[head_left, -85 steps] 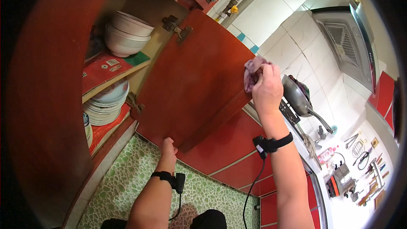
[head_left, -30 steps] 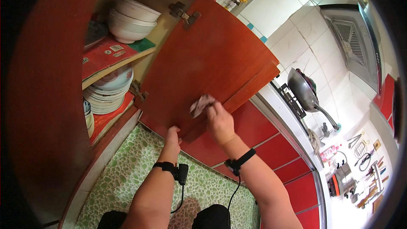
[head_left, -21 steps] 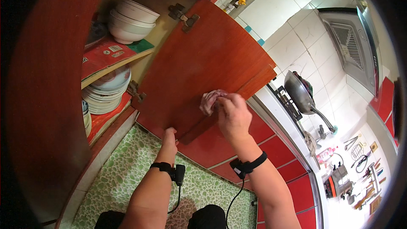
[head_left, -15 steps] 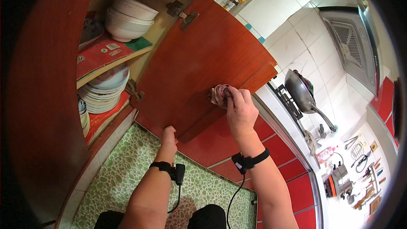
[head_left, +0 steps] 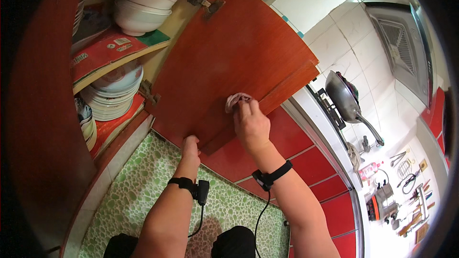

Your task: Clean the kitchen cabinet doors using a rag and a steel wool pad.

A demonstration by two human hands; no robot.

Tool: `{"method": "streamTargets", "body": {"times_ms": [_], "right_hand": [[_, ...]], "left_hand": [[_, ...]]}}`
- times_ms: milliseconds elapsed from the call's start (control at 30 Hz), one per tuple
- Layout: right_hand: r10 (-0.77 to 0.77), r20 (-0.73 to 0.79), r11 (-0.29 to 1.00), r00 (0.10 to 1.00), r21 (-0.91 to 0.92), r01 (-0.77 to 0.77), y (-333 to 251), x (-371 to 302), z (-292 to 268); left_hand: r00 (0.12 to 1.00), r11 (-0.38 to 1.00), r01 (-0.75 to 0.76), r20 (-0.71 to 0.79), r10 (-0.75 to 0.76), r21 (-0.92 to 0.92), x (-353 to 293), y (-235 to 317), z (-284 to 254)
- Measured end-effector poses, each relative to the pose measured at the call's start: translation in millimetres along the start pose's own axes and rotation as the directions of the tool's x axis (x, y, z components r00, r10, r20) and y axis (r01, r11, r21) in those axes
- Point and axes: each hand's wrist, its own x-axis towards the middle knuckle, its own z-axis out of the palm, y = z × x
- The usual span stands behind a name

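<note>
A reddish-brown wooden cabinet door point(head_left: 205, 71) stands swung out on its two metal hinges. My right hand point(head_left: 252, 125) grips a crumpled pinkish-grey cloth point(head_left: 236, 101) and presses it against the door's inner face, right of the middle. At the door's lower edge my left hand point(head_left: 191, 151) holds on, thumb on the near face and the other fingers hidden behind the panel. Both wrists wear black straps with small boxes and cables.
Left of the door, the cabinet holds white bowls point(head_left: 143, 12) on the upper shelf point(head_left: 103, 50) and stacked plates point(head_left: 112, 95) below. A wok point(head_left: 342, 96) sits on the stove at right, under a range hood point(head_left: 394, 43). Green pebble-patterned floor point(head_left: 143, 181) lies beneath.
My right hand and the cloth have slid left across the door, the hand also dropping a little. My left hand keeps its hold at the edge. The view has shifted slightly.
</note>
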Motion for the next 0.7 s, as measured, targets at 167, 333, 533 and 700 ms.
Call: {"method": "streamTargets", "body": {"times_ms": [167, 333, 533, 700], "right_hand": [[-0.185, -0.035, 0.979, 0.982, -0.097, 0.181, 32.0, 13.7, -17.6], [0.003, -0.16, 0.998, 0.987, -0.063, -0.013, 20.5, 28.6, -16.3], [-0.101, 0.151, 0.959, 0.983, 0.276, 0.056, -60.8, -90.7, 90.1], [-0.255, 0.153, 0.95, 0.955, 0.223, 0.218, -79.0, -117.8, 126.9]], "left_hand": [[0.994, 0.998, 0.057, 0.093, -0.055, -0.018, -18.0, 6.9, 3.8], [0.989, 0.943, 0.119, 0.118, -0.086, -0.311, -28.2, 9.0, -13.1], [0.985, 0.883, 0.168, 0.11, -0.133, -0.439, -20.1, 5.8, -13.2], [0.993, 0.86, 0.062, 0.116, -0.003, -0.507, -12.2, -0.6, -11.7]]}}
